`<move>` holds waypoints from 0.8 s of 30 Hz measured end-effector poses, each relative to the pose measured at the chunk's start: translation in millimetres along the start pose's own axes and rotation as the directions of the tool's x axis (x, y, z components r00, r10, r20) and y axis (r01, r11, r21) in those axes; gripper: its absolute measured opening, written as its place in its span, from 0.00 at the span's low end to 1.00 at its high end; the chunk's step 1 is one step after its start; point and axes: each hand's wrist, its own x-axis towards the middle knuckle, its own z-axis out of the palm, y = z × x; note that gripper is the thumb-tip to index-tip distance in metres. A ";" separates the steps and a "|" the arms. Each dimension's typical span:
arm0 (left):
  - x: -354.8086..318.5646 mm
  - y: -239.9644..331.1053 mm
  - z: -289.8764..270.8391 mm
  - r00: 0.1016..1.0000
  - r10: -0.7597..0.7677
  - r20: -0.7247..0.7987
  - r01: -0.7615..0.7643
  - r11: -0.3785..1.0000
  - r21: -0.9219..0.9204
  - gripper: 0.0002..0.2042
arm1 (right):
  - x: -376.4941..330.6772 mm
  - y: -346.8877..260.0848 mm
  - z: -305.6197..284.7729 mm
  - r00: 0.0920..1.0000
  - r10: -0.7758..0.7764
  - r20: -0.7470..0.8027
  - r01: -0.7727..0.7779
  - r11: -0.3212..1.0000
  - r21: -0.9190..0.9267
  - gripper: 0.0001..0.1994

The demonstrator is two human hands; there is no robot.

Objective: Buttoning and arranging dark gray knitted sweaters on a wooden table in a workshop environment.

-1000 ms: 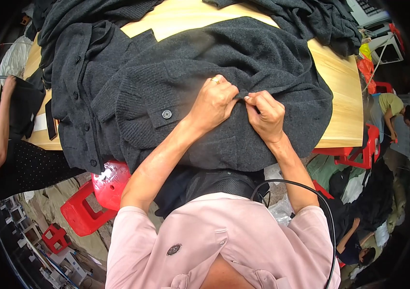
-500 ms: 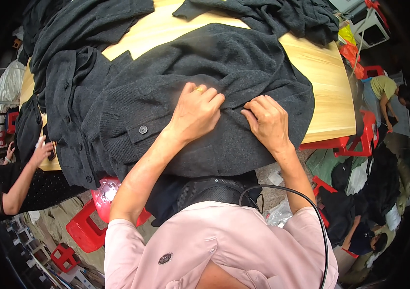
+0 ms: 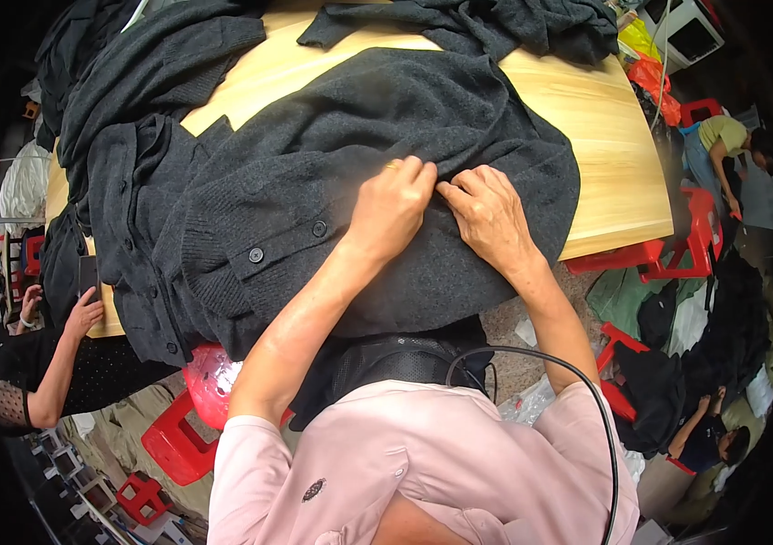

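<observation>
A dark grey knitted cardigan (image 3: 423, 109) with round buttons lies spread over the near edge of a wooden table (image 3: 604, 145). My left hand (image 3: 394, 213) pinches a fold of its fabric near the middle, fingers curled. Right beside it, my right hand (image 3: 488, 216) presses and grips the same fold, fingertips almost touching the left ones. Two buttons (image 3: 318, 229) sit on the placket to the left of my left hand.
More dark knitwear is piled at the table's left (image 3: 123, 182) and far side (image 3: 486, 23). A person's hand (image 3: 87, 313) reaches in at the left. Red plastic stools (image 3: 173, 445) stand on the floor; other people crouch among clothes at the right.
Both hands have shifted along the cardigan's fold and come close together again, pinching the fabric; the view has tilted slightly, and the person at the left has lowered an arm.
</observation>
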 end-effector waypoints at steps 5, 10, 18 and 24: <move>5.3 11.4 -0.4 0.956 -0.293 -0.019 0.267 0.894 -0.360 0.05 | -5.2 2.2 4.3 0.979 -0.090 -0.185 0.096 0.995 0.022 0.09; 7.4 1.9 8.3 0.829 -0.506 0.238 0.546 0.643 -0.537 0.10 | -3.7 3.9 4.4 0.972 -0.070 -0.222 0.096 0.989 0.108 0.07; 11.5 -6.4 -4.2 0.859 -0.361 0.363 0.508 0.693 -0.512 0.13 | -9.7 9.3 -4.1 0.963 -0.031 -0.267 0.078 0.983 0.167 0.08; 9.3 -4.7 2.0 0.864 -0.395 0.313 0.502 0.728 -0.467 0.14 | -7.4 7.9 0.4 0.951 -0.082 -0.298 0.134 0.979 0.157 0.08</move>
